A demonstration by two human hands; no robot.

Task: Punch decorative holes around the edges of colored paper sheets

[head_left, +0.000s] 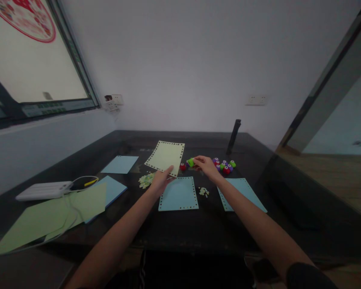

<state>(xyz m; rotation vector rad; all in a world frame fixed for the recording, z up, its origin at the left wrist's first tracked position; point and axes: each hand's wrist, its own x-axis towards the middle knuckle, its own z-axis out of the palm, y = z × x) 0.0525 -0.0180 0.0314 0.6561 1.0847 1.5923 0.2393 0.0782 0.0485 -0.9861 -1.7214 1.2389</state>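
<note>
My left hand (163,179) pinches the lower corner of a pale yellow sheet (166,155) with small holes punched along its edges. The sheet is raised and tilted above the black table. To its right, my right hand (207,165) has its fingers closed on a small green punch (190,162). A red punch (183,166) sits just left of it. Below the hands lies a blue sheet (178,194) with holes along its edges. Another holed blue sheet (243,192) is partly under my right forearm. Several red, green and purple punches (225,166) are grouped right of my right hand.
Paper scraps (146,180) lie left of my left hand, with a smaller pile (203,192) between the blue sheets. At left are a blue sheet (120,164), yellow-green paper (57,210), a white power bank (43,190) and cables. A black upright object (234,136) stands at the back right.
</note>
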